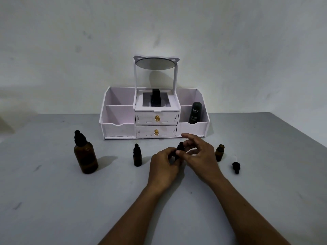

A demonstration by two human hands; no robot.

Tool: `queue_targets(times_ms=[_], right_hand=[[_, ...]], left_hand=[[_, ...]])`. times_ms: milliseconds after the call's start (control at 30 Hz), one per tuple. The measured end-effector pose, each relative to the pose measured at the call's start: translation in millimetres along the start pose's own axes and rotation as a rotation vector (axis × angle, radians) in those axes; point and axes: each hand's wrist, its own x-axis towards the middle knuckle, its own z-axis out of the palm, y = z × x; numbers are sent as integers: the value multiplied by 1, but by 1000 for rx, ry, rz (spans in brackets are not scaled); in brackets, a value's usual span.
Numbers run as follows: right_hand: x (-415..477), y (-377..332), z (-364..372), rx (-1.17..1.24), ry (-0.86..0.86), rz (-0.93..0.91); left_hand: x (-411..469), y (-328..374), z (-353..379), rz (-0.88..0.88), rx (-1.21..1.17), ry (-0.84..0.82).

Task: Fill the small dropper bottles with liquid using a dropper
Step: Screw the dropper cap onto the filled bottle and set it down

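Both hands meet at centre on a small dropper bottle. The left hand wraps its body; the right hand pinches its black cap. On the surface, a second capped bottle stands at 9 o'clock of the hands, the large bottle farther out; an uncapped bottle and loose dropper lie at 3 o'clock.

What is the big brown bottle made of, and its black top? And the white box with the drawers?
The big brown bottle looks like amber glass: see-through and shiny. Its black top looks like soft matte rubber, though it could be plastic. The white box seems to be thin painted board or plastic, with flat, dull panels slotted together and shiny gold knobs.
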Motion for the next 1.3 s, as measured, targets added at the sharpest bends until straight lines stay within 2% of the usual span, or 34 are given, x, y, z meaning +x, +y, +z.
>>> queue_targets(times_ms=[500, 667, 800, 1300], right_hand=[[-3, 3, 3, 35, -1, -34], [-2, 3, 5, 25, 54, -7], [-3, 3, 4, 33, 1, -57], [-2, 1, 3, 1, 16, -49]], left_hand=[[-3, 2, 0, -10, -5, -6], [-2, 3, -1, -6, 18, 6], [-3, 4, 1, -42, 14, -1], [0, -4, 5, -13, 51, 12]])
